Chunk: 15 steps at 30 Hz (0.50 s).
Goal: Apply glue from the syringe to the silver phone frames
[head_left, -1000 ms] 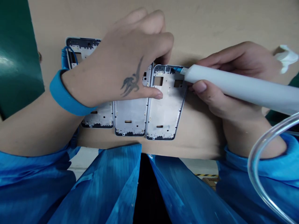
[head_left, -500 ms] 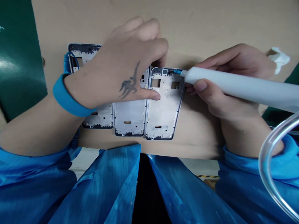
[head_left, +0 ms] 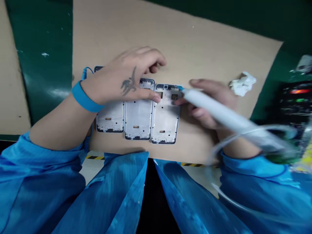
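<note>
Three metal phone frames lie side by side: the right frame [head_left: 165, 120], the middle frame [head_left: 137, 112] and the left frame [head_left: 110, 112]. My left hand [head_left: 133, 76] reaches over the left and middle frames, fingers loosely curled and apart from the outstretched thumb. That thumb rests at the right frame's upper left edge. Blurred by motion, my right hand [head_left: 212, 96] grips a white dispensing syringe [head_left: 219, 112]. Its blue needle tip [head_left: 179, 88] is at the right frame's top right corner; whether it touches is unclear.
A clear tube [head_left: 212, 156] loops beside my right forearm. Crumpled white tissue [head_left: 243, 84] lies on the brown board [head_left: 170, 42], which covers a green mat [head_left: 48, 78]. Dark equipment with lit digits [head_left: 298, 94] stands at the right. A blue wristband [head_left: 85, 97] with a cord circles my left wrist.
The view has pulled back, showing more of the bench. My left fingers have lifted from the right frame's top edge. The syringe now slopes more steeply, its rear end lower, and the tube has swung.
</note>
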Motion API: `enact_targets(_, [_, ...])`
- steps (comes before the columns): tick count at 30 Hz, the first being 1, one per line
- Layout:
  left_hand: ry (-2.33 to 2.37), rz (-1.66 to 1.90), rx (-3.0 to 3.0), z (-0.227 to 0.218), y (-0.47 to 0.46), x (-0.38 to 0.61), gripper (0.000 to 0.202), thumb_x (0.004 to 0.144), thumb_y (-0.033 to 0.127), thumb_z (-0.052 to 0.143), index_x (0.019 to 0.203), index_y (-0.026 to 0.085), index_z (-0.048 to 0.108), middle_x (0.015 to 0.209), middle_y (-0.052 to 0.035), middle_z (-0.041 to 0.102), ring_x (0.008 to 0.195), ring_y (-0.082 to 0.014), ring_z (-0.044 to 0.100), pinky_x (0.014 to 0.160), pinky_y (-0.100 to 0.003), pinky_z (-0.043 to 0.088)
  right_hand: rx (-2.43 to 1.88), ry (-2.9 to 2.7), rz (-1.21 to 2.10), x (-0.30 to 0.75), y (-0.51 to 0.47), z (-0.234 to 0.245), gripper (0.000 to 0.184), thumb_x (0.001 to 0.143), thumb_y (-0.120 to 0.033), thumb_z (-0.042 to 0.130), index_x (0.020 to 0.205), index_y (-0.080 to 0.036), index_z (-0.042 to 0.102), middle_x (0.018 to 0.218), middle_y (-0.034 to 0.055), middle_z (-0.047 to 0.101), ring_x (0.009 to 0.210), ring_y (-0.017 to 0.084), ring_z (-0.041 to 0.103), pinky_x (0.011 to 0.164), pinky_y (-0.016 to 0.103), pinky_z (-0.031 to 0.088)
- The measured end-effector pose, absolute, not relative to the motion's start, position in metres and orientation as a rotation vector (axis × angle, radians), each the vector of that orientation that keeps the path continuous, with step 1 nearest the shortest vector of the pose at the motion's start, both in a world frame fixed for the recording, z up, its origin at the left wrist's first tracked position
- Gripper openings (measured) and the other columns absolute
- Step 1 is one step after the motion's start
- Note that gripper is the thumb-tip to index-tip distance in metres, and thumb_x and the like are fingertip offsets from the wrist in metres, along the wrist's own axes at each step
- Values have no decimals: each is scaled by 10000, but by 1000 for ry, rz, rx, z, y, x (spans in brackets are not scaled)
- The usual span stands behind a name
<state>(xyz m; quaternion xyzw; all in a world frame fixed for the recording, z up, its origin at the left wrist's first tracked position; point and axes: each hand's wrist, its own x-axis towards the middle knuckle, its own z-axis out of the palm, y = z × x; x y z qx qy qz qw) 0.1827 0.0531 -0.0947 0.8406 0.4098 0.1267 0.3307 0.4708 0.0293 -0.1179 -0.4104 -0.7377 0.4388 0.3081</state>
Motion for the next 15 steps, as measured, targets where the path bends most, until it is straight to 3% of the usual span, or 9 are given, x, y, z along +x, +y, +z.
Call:
enact_targets(3, [1096, 250, 2303, -89, 58, 162, 870, 848, 894, 746, 1412, 233, 698, 1384, -154, 714, 1243, -384, 655, 1078, -535, 535, -1031, -2097, 1040, 487, 45, -117, 691, 912, -697, 917, 1515, -477, 662, 1390, -36, 831, 1300, 361, 820, 816, 527, 792])
enact_targets(7, [1047, 164, 2365, -89, 60, 160, 727, 914, 833, 736, 1240, 184, 759, 1243, -158, 742, 1152, -355, 672, 1039, -499, 535, -1136, -2138, 693, 541, 102, -134, 604, 975, -677, 857, 1520, -504, 664, 1335, -53, 850, 1251, 346, 828, 886, 559, 760])
enact_targets(9, [1013, 188, 2367, -93, 60, 167, 705, 923, 830, 749, 1217, 191, 781, 1199, -142, 756, 1139, -346, 687, 1046, -479, 522, -1322, -2044, 427, 569, 148, -145, 593, 997, -611, 857, 1537, -420, 705, 1241, -3, 870, 1153, 333, 844, 982, 546, 706])
enact_targets(12, [1020, 241, 2367, -102, 60, 174, 651, 930, 746, 824, 1290, 204, 797, 1239, -136, 765, 1178, -349, 710, 1051, -458, 516, -1454, -1897, 262, 604, 221, -156, 507, 955, -407, 941, 1413, -244, 796, 1181, 79, 872, 1003, 262, 822, 896, 406, 623])
enact_targets(15, [1070, 315, 2355, -108, 59, 177, 642, 917, 634, 902, 1391, 216, 789, 1340, -147, 751, 1251, -357, 712, 1066, -450, 520, -1509, -1735, 169, 627, 267, -156, 519, 861, -391, 1035, 1304, -239, 813, 1163, 85, 868, 1029, 231, 801, 916, 360, 558])
